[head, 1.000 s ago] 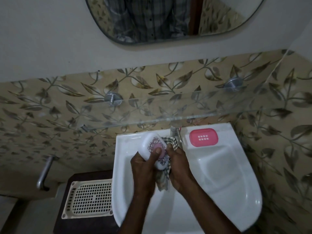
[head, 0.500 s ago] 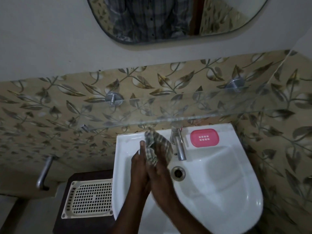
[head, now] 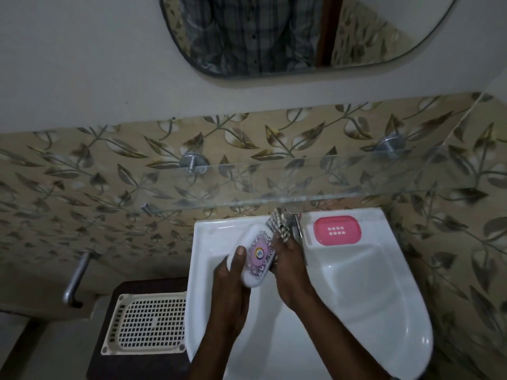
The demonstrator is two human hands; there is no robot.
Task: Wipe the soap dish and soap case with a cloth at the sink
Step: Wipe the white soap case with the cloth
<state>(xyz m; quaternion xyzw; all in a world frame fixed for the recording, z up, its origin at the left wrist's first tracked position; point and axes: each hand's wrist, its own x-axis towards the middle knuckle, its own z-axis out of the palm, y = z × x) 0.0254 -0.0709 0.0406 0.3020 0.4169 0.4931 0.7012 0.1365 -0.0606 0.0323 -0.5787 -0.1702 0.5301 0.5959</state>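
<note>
Over the white sink [head: 389, 305] my left hand [head: 231, 286] grips a white oval soap case [head: 253, 255] with a pink and purple label, thumb on its lid. My right hand [head: 290, 266] is closed on a checked cloth [head: 279, 224], pressed against the far right side of the case; the cloth's end sticks up past the case toward the tap. A pink soap dish [head: 337, 230] with drain slots rests on the sink's back ledge, right of the tap and apart from both hands.
A chrome tap [head: 295, 220] stands at the sink's back, just behind my right hand. A glass shelf [head: 301, 187] juts out above the sink. A cream plastic grid tray [head: 145, 323] lies on a dark stand to the left. A mirror [head: 288, 34] hangs above.
Half a second ago the cloth covered the case between my hands. Now the case's labelled lid faces up in my left hand and the cloth sits at its far side.
</note>
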